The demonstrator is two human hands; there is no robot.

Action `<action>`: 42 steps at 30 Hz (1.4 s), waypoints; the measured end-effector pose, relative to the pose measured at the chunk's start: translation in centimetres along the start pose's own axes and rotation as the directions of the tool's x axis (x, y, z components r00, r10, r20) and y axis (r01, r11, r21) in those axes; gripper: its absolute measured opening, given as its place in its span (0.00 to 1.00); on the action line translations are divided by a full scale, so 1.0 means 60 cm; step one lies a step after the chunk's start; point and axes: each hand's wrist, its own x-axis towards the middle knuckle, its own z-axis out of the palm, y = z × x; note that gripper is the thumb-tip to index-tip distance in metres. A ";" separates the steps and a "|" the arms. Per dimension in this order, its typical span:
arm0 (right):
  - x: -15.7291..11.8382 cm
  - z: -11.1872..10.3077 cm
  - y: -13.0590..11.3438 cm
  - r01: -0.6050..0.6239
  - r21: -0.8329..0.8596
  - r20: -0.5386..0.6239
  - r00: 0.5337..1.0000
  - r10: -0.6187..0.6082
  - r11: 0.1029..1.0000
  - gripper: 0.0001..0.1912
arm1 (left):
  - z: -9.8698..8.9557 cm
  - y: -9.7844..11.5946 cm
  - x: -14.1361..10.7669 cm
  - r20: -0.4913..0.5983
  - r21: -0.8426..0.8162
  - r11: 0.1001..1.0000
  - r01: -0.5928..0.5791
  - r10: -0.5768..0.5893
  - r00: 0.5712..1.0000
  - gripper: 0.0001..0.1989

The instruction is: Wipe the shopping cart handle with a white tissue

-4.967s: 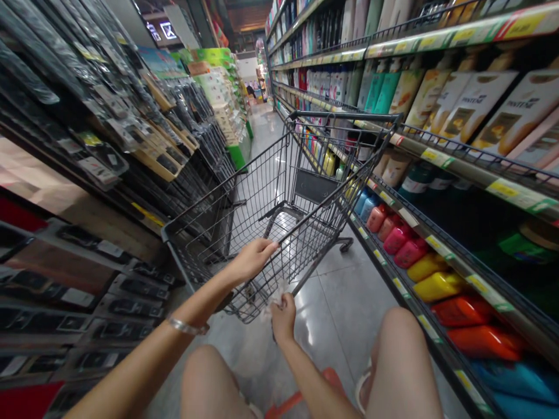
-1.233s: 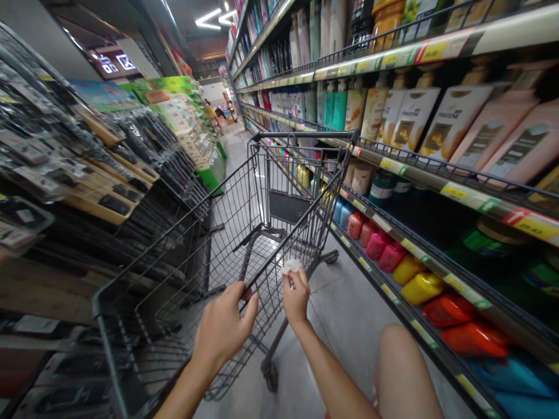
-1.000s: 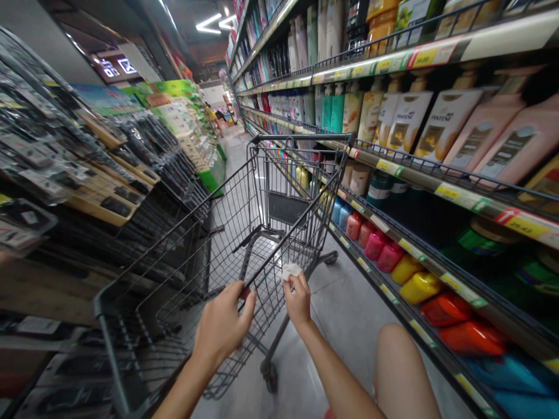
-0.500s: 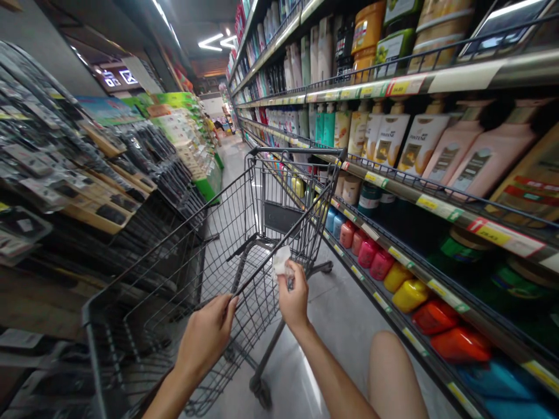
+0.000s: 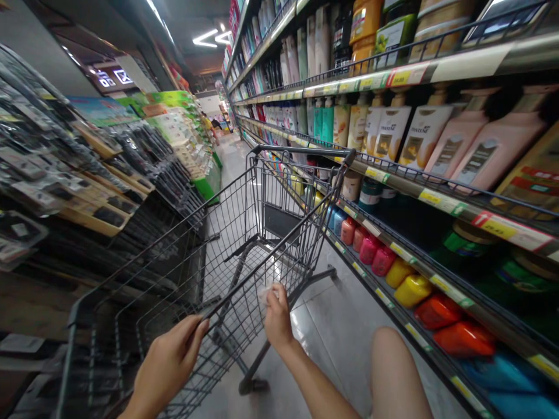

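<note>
A grey wire shopping cart stands in the aisle, its near side rail running diagonally in front of me. My left hand is closed on that top rail, thumb and fingers pinching it. Against the outside of the cart's wire side, my right hand is closed round a crumpled white tissue; only a small part of the tissue shows past the fingers. The cart basket holds nothing that I can make out. A dark panel is fixed near the handle end.
Shelves of bottles line the right side, with coloured bottles low down. Racks of hanging packages stand on the left. A cart wheel rests on the grey floor. A bare knee shows at the bottom right.
My left hand has moved down and left, still on the rail. My right hand has moved down and slightly left, its fingers now closed more tightly over the tissue.
</note>
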 end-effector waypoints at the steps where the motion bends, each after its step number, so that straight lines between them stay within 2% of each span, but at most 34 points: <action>1: -0.007 -0.005 0.005 -0.032 0.008 -0.002 0.999 0.032 0.999 0.18 | 0.001 -0.005 -0.003 -0.002 -0.001 1.000 -0.015 0.015 1.000 0.17; 4: 0.010 -0.031 -0.001 -0.103 0.040 -0.097 0.990 0.106 0.994 0.16 | 0.002 -0.016 -0.016 -0.058 0.044 0.998 -0.037 0.039 0.998 0.16; 8: 0.103 -0.073 -0.033 -0.024 0.050 -0.291 0.956 0.038 0.998 0.11 | 0.004 -0.005 -0.022 -0.145 0.070 0.998 -0.008 0.018 0.989 0.15; 11: 0.168 -0.093 -0.046 0.039 0.035 -0.324 0.946 -0.026 0.999 0.11 | 0.016 0.031 -0.001 -0.226 -0.008 1.000 -0.014 0.012 0.974 0.15; 14: 0.188 -0.095 -0.041 0.051 0.001 -0.278 0.959 -0.049 0.999 0.09 | 0.042 0.085 0.037 -0.258 -0.010 0.999 -0.047 0.043 0.965 0.18; 17: 0.174 -0.087 -0.027 0.030 -0.042 -0.232 0.972 -0.039 0.999 0.10 | 0.075 0.134 0.075 -0.237 0.083 0.995 -0.049 0.067 0.969 0.19; 20: 0.152 -0.075 -0.009 0.007 -0.066 -0.215 0.976 -0.021 0.998 0.10 | 0.103 0.158 0.102 -0.270 0.229 0.973 0.039 0.025 0.963 0.16; 24: 0.110 -0.056 0.029 -0.059 -0.071 -0.140 0.989 0.048 0.996 0.13 | 0.123 0.159 0.115 -0.405 0.366 0.922 0.125 0.037 0.914 0.15; 26: 0.081 -0.044 0.055 -0.083 -0.070 -0.104 0.992 0.076 0.994 0.15 | 0.127 0.156 0.115 -0.419 0.405 0.907 0.119 0.068 0.906 0.14; 29: 0.048 -0.028 0.087 -0.106 -0.098 -0.122 0.988 0.093 0.990 0.15 | 0.127 0.155 0.115 -0.428 0.434 0.893 0.124 0.083 0.900 0.14; 35: 0.036 -0.029 0.106 -0.094 -0.087 -0.065 0.994 0.088 0.992 0.15 | 0.125 0.165 0.115 -0.440 0.417 0.894 0.164 0.040 0.897 0.16; 39: -0.017 -0.039 0.137 -0.262 -0.036 0.029 0.964 0.264 0.964 0.15 | 0.125 0.168 0.114 -0.429 0.408 0.896 0.174 0.020 0.903 0.17; 40: -0.034 -0.042 0.147 -0.324 -0.029 0.026 0.945 0.325 0.946 0.13 | 0.125 0.168 0.114 -0.425 0.411 0.895 0.176 0.017 0.905 0.17; 42: -0.056 -0.048 0.165 -0.436 -0.032 -0.062 0.899 0.434 0.899 0.10 | 0.127 0.165 0.113 -0.420 0.417 0.891 0.177 0.017 0.907 0.17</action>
